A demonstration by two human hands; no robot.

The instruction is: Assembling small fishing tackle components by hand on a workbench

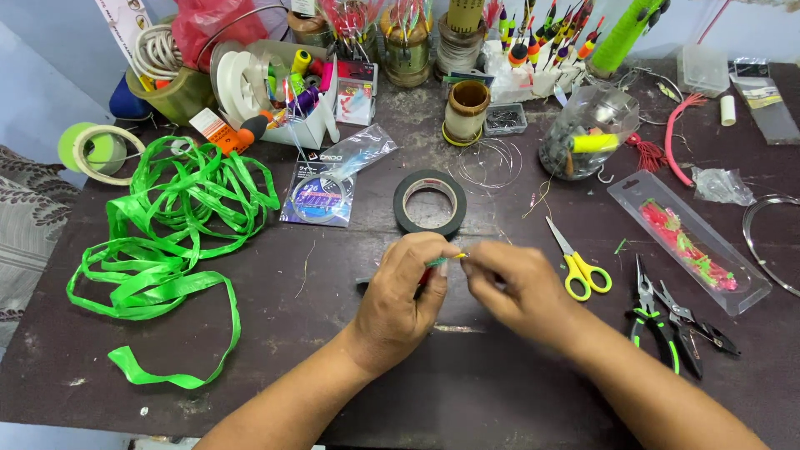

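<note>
Both hands meet at table centre over the dark worktable (467, 392). Left hand (404, 287) is curled, thumb and fingers pressed together, pinching a small green piece (439, 261) that pokes out past its fingertips toward the right – a bit of red shows under the palm, too hidden to tell what it is. Right hand (510, 282) comes in from the right, fingertips pinched together right at the tip of the green piece, touching or nearly so; what exactly it grips is too small to tell. The green piece sits between the two hands, just above the table surface, just below the black tape roll (430, 202). Yellow-handled scissors (577, 262) lie flat just right of the right hand, blades pointing up-left. Further right, green-and-black pliers (652, 321) beside a second dark pair, and a clear plastic tray (688, 242) with pink-red bits inside. Left side – a loose heap of bright green ribbon (171, 225), well apart from the hands. A packet of coiled wire (321, 196) lies left of the tape roll. Back edge is crowded with pots, spools and fishing floats (542, 37).
</note>
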